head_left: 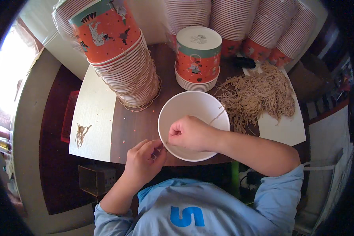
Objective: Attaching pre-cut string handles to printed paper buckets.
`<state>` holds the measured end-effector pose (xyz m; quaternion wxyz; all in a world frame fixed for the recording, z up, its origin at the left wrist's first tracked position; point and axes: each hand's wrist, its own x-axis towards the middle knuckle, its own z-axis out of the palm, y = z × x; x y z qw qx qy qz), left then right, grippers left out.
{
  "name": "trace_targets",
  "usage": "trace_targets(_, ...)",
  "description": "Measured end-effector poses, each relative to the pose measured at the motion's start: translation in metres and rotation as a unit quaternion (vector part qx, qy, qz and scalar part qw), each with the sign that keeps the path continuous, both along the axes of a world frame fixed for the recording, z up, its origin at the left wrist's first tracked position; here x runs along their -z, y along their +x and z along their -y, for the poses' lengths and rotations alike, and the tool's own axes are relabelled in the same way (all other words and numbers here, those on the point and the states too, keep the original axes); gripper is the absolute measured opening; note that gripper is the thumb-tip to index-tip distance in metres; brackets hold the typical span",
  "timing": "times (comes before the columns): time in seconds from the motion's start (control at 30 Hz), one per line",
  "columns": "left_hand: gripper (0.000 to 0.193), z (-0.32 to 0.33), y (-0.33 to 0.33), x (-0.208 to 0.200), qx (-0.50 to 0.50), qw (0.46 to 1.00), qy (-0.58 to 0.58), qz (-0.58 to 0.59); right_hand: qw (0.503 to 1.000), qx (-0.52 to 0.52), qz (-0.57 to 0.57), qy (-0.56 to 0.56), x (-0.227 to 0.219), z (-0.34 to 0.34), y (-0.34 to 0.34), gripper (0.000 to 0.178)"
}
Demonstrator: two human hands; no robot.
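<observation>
A white-lined paper bucket [202, 100] stands on the table in front of me, its mouth facing up. On its right wall, a short tan cord [217, 115] hangs inside and loops at the rim. My right hand [192, 133] reaches into the bucket, fingers curled in a pinch near the left inner wall. Against the outside of that same wall, the fingertips of my left hand [144, 159] are pinched together, opposite the right hand. What either hand holds is too small or hidden to make out.
A tall stack of orange buckets [124, 70], draped with cords, rises at the left. Upside-down buckets [198, 59] stand behind mine. A heap of tan cords [259, 94] lies at right, a small cord bundle [81, 135] at left. Wrapped bucket stacks [232, 19] line the back.
</observation>
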<state>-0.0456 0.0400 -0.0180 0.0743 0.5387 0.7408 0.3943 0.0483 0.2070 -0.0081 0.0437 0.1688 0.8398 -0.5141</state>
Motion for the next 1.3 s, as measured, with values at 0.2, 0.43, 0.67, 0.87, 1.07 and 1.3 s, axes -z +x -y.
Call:
trace_targets(0.2,0.015,-0.001,0.001,0.001,0.0,1.0,0.007,0.0,0.999,0.005,-0.031,0.003,0.004,0.002,0.0,0.015)
trace_targets(0.43,0.009,-0.001,-0.002,0.007,0.012,1.0,-0.021,0.004,0.998,-0.046,-0.026,0.036,-0.004,-0.002,0.001,0.018)
trace_targets(0.67,0.001,0.047,-0.028,0.023,0.048,0.786,0.003,0.617,0.971,-0.154,0.02,0.182,-0.072,-0.007,0.045,0.046)
trace_targets(0.87,0.002,0.046,-0.017,-0.007,0.212,0.912,0.14,0.322,0.898,-0.164,-0.062,0.403,-0.051,0.023,0.071,0.031)
trace_targets(1.07,0.007,0.024,-0.005,-0.002,0.146,0.819,0.1,0.546,0.85,-0.141,-0.128,0.491,-0.066,0.018,0.063,0.009)
trace_targets(1.3,0.015,0.013,0.003,-0.001,0.182,0.835,-0.001,0.52,0.878,-0.208,-0.248,0.352,-0.059,0.018,0.035,0.011)
